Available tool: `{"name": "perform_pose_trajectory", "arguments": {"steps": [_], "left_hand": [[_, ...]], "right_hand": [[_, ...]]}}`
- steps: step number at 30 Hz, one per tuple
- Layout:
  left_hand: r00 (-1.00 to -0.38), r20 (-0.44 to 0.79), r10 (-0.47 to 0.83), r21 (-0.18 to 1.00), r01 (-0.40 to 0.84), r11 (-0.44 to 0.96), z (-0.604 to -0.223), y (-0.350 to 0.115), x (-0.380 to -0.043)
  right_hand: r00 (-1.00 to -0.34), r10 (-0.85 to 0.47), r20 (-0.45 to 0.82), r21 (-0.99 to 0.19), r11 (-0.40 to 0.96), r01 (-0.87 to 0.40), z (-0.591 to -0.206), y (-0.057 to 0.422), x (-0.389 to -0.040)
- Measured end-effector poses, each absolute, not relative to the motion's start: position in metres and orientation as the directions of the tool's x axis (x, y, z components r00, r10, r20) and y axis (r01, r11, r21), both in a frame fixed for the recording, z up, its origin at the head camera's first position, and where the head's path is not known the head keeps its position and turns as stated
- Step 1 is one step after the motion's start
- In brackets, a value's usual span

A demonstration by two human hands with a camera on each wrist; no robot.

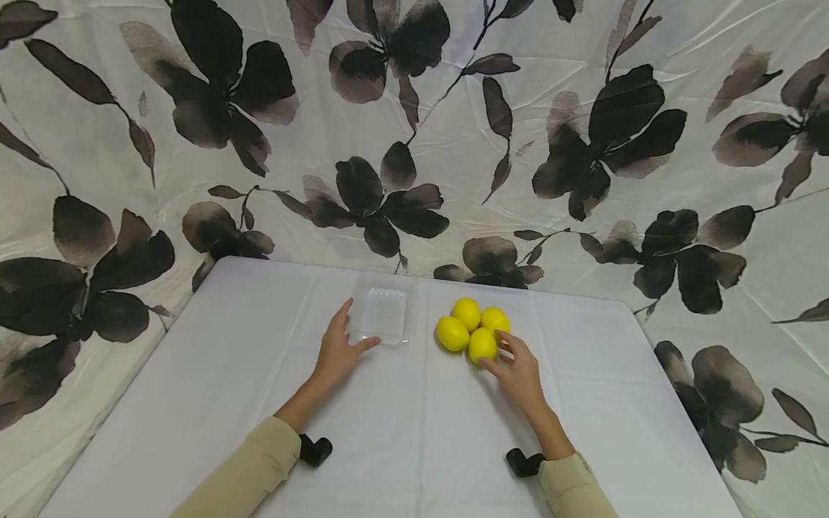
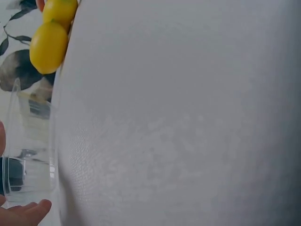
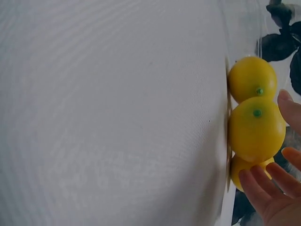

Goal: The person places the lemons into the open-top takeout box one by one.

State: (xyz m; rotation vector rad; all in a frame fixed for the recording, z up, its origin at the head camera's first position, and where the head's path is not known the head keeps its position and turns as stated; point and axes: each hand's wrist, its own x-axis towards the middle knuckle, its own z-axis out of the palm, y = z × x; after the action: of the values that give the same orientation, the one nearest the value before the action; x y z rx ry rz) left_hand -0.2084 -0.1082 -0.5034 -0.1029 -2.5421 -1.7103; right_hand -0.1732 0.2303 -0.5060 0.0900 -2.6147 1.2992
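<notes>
A clear plastic container [image 1: 383,311] sits near the far edge of the white table. My left hand [image 1: 340,347] is at its near left corner, thumb and fingers spread, fingertips right at the walls. In the left wrist view, the fingers [image 2: 29,213] show beside the container [image 2: 35,174]. Several yellow lemons [image 1: 452,334] are bunched to the right of it. My right hand [image 1: 518,370] reaches round the nearest lemon [image 1: 482,347], thumb on the near side and fingers on the right. The right wrist view shows that lemon [image 3: 256,129] with its green stem spot, the loosely bent fingers overlapping its lower part.
A white cloth covers the table [image 1: 388,439]. Behind it hangs a pale curtain [image 1: 473,165] with dark flowers. A black device [image 1: 315,451] is at the left wrist, another black device [image 1: 523,462] at the right.
</notes>
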Motion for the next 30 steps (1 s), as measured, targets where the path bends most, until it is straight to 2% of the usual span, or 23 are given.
{"name": "perform_pose_trajectory", "arguments": {"steps": [9, 18, 30], "left_hand": [[-0.997, 0.074, 0.014, 0.914, 0.074, 0.399, -0.504, -0.111, -0.211], [-0.997, 0.077, 0.011, 0.952, 0.077, 0.297, -0.501, -0.11, -0.208], [-0.999, 0.054, 0.005, 0.962, 0.054, 0.269, -0.506, -0.107, -0.204]], "right_hand": [[-0.983, 0.018, 0.182, -0.79, 0.598, -0.135, -0.51, 0.224, -0.176], [-0.982, 0.054, 0.182, -0.804, 0.582, -0.117, -0.508, 0.223, -0.177], [-0.98, 0.083, 0.183, -0.851, 0.512, -0.116, -0.488, 0.218, -0.177]]}}
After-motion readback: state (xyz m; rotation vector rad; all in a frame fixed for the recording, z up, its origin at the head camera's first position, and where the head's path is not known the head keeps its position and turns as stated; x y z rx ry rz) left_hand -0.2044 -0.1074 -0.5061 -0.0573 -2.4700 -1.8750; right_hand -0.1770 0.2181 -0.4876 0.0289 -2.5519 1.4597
